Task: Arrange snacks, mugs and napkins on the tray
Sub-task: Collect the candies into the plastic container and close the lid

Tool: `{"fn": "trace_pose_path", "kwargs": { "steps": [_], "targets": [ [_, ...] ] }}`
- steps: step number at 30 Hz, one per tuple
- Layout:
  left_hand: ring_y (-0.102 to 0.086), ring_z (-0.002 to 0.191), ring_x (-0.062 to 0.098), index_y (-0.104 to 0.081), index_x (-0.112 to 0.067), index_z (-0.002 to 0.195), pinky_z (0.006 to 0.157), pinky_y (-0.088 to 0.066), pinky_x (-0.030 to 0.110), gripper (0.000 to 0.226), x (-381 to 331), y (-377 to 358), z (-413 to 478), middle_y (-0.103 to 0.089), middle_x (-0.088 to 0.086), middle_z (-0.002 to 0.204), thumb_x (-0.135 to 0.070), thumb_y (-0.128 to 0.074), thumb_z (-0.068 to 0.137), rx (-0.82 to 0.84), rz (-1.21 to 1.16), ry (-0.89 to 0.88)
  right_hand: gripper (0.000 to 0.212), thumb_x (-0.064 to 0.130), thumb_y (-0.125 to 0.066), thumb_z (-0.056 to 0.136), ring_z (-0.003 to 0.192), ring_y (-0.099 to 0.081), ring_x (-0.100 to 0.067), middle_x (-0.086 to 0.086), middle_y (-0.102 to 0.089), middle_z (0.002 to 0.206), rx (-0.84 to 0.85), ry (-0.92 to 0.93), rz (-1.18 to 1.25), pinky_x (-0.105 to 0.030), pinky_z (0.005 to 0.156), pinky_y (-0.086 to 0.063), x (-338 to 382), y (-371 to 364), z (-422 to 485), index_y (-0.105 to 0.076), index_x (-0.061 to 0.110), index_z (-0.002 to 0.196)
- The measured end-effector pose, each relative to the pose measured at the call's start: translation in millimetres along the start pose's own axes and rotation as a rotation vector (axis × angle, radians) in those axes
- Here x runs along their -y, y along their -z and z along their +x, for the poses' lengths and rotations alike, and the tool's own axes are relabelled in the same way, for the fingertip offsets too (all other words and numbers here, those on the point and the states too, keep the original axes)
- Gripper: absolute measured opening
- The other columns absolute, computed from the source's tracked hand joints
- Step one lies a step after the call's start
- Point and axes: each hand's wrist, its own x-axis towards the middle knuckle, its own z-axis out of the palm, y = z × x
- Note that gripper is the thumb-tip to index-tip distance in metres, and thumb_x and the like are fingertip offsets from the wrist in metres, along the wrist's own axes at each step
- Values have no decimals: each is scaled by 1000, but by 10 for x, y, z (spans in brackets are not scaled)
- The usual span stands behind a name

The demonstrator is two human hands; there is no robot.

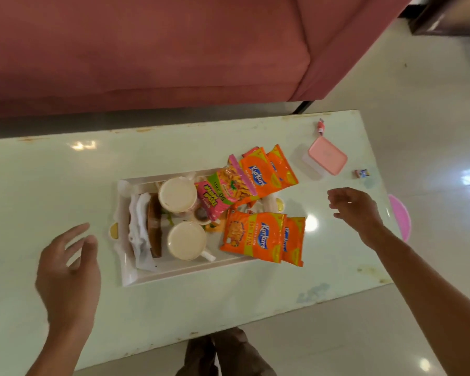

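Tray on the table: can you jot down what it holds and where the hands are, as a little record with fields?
tray: white, on the pale table
mugs: far mug and near mug, both on tray
napkins: white, at tray's left end
snacks: orange packets and pink packet, piled at right end
left hand: empty, left of tray
right hand: empty, right of tray
off tray: pink-lidded box, far right

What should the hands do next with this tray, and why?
Probably the right hand should nudge the near orange packets leftward, fully onto the tray. They hang over its right rim, while the mugs and napkins already sit inside. That hand is open, empty and nearest them.
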Motion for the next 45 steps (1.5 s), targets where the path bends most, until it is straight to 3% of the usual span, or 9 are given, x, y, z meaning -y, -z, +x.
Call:
{"fn": "trace_pose_path", "kwargs": {
  "steps": [4,8,16,19,27,32,36,39,45],
  "targets": [
    [-64,102,7,-68,-25,112,86,-48,6,18,97,-90,-589,-68,0,118,-19,-63,96,115,-29,-64,21,15,-67,86,82,-69,-15,8,-73,102,-77,113,-182,-25,82,-53,-69,245,35,-72,25,105],
    [-65,96,-7,-71,-23,101,82,-47,1,19,133,-280,-1183,-73,1,106,-10,-64,90,236,-3,-71,45,10,-75,83,103,-65,-27,-11,-67,119,-25,354,-478,-27,91,-44,-30,385,423,-62,10,126],
    [-75,82,17,-76,-25,86,75,-59,31,26,-5,-651,-2043,-78,-3,90,0,-67,88,266,79,68,106,30,-86,71,133,-26,-55,-26,-18,157,218,535,-877,-59,106,-32,-27,111,1712,-19,43,152],
    [-75,80,11,-75,-33,90,73,-59,25,43,-151,-894,-2346,-79,-5,88,8,-64,87,234,71,146,113,33,-90,63,127,-33,-59,-26,-21,154,165,580,-816,-63,101,-38,-188,55,1914,-11,55,140],
    [-75,81,12,-75,-25,91,78,-60,36,27,-629,-1834,-2898,-79,-7,86,-3,-60,94,295,-17,214,74,28,-85,71,114,-51,-52,-23,-47,138,138,782,-667,-61,87,-51,-152,207,1773,-49,21,135],
    [-75,86,13,-72,-25,100,80,-59,27,18,-1098,-2477,-2676,-77,-7,90,-13,-59,99,382,-189,144,69,43,-83,72,108,-61,-37,-13,-63,126,112,596,-365,-42,89,-49,-38,425,1325,-52,31,132],
    [-64,113,0,-62,-27,128,89,-51,13,32,-1488,-2944,-2312,-67,-13,125,-34,-60,97,502,-291,104,94,58,-84,61,83,-69,-6,16,-59,115,339,470,-38,-20,65,-51,-108,814,656,-34,52,140],
    [-62,121,7,-51,-35,141,101,-50,27,58,-1737,-3128,-2015,-63,-7,135,-58,-53,89,676,-408,252,115,66,-83,47,75,-71,0,27,-53,109,519,474,-26,-15,58,-53,-177,993,256,-17,64,141],
    [-64,121,29,-65,-34,127,106,-48,54,53,-1840,-3230,-1965,-65,8,134,-65,-38,92,841,-467,332,124,72,-81,41,75,-70,0,20,-48,119,663,483,-75,-16,60,-58,-266,1128,-26,-6,68,140]
  ]
}}
